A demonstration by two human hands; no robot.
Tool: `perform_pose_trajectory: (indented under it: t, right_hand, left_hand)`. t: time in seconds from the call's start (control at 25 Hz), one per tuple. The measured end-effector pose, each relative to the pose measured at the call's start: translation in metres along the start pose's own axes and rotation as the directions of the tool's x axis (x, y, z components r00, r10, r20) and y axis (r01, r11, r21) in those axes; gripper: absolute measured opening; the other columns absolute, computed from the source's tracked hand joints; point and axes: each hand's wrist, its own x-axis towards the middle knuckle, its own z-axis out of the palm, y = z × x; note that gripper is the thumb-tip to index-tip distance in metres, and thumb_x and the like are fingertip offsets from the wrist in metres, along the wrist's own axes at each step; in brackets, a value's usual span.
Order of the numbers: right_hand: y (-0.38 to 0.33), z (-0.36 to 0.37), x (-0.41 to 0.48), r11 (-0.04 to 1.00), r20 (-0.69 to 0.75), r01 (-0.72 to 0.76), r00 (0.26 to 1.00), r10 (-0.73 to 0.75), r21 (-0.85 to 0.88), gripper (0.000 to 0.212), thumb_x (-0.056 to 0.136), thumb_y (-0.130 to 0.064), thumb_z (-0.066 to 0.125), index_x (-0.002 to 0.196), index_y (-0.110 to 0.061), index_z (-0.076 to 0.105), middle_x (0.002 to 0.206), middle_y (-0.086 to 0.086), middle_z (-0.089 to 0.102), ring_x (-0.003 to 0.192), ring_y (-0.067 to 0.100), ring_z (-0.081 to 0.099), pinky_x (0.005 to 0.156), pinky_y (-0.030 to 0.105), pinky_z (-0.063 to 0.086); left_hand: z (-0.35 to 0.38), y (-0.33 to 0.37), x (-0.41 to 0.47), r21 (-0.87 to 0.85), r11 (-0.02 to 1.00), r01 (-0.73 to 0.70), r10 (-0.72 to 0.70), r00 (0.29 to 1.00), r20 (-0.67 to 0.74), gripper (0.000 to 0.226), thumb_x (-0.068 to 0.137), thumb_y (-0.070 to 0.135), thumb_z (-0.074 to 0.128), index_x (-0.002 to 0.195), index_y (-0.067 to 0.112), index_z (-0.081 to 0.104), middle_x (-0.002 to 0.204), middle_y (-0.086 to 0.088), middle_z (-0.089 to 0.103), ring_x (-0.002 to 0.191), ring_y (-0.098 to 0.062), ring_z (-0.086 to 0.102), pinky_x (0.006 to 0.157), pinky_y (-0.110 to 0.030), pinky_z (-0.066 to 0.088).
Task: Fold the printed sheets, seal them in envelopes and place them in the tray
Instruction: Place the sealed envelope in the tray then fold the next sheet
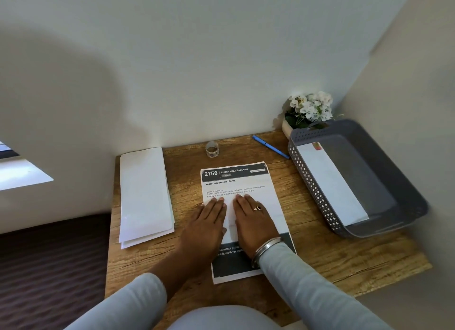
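Pressing on the sheet (236, 182), I have the left grip (209, 221) and the right grip (253, 219) both released: fingers straight, flat side by side on its white middle, grasping nothing. The sheet lies near the centre of the surface (332, 255), print up, with a dark header at the far end and a dark band by my wrists.

I judge a fold is about to start. To do it well, I would pin the paper with one palm, since thin smooth paper probably slides on wood. I would lift the near edge squarely and match the long sides before creasing, then sweep outward from the middle so the crease runs straight and fits a long, narrow envelope.

The envelopes (145, 194) are a white, slim stack to the left. The tray (312, 182) at right is grey plastic with a perforated wall, and one envelope (330, 182) lies inside it. A clear tape roll (212, 149) and a blue pen (269, 147) sit near the far edge.
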Motion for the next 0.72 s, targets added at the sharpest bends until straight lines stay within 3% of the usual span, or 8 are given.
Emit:
perform_pose_trajectory:
  t: [0.16, 0.36, 0.56, 0.72]
  right_hand:
    - [0.038, -0.009, -0.005, 0.991, -0.073, -0.127, 0.989, 0.130, 0.045, 0.063, 0.096, -0.020, 0.045, 0.154, -0.013, 0.022, 0.160, 0.006, 0.025, 0.148, 0.027, 0.021, 0.120, 0.043, 0.024]
    - [0.066, -0.018, -0.006, 0.980, -0.059, -0.194, 0.979, 0.196, 0.033, 0.060, 0.094, -0.020, 0.045, 0.152, -0.013, 0.029, 0.156, 0.003, 0.032, 0.144, 0.025, 0.028, 0.116, 0.043, 0.031]
    - [0.064, -0.020, -0.008, 0.979, -0.042, -0.198, 0.979, 0.200, 0.051, 0.059, 0.098, -0.025, 0.043, 0.154, -0.015, 0.025, 0.159, 0.002, 0.027, 0.146, 0.024, 0.023, 0.119, 0.043, 0.026]
    - [0.069, -0.020, -0.009, 0.979, -0.038, -0.193, 0.980, 0.196, 0.071, 0.059, 0.098, -0.026, 0.041, 0.154, -0.016, 0.025, 0.159, 0.001, 0.026, 0.147, 0.023, 0.022, 0.119, 0.042, 0.025]
  left_hand:
    - [-0.004, 0.002, 0.001, 0.009, 1.000, -0.026, 0.026, 1.000, -0.012, 0.065, 0.107, 0.044, 0.024, 0.158, 0.013, 0.000, 0.166, -0.006, -0.008, 0.154, -0.025, -0.008, 0.121, -0.042, -0.006]
    - [-0.020, 0.012, 0.008, 0.016, 1.000, 0.004, -0.004, 1.000, -0.005, 0.064, 0.107, 0.040, 0.032, 0.159, 0.011, 0.009, 0.168, -0.009, 0.004, 0.154, -0.029, 0.003, 0.123, -0.045, 0.002]
    - [-0.023, 0.042, 0.043, 0.012, 0.988, -0.154, 0.154, 0.988, -0.009, 0.068, 0.096, 0.027, 0.059, 0.154, 0.009, 0.028, 0.162, -0.010, 0.025, 0.147, -0.029, 0.023, 0.119, -0.043, 0.022]
    - [-0.019, 0.034, 0.039, 0.041, 0.994, -0.099, 0.100, 0.995, -0.011, 0.073, 0.095, 0.028, 0.061, 0.156, 0.011, 0.024, 0.164, -0.008, 0.022, 0.148, -0.027, 0.022, 0.120, -0.043, 0.022]
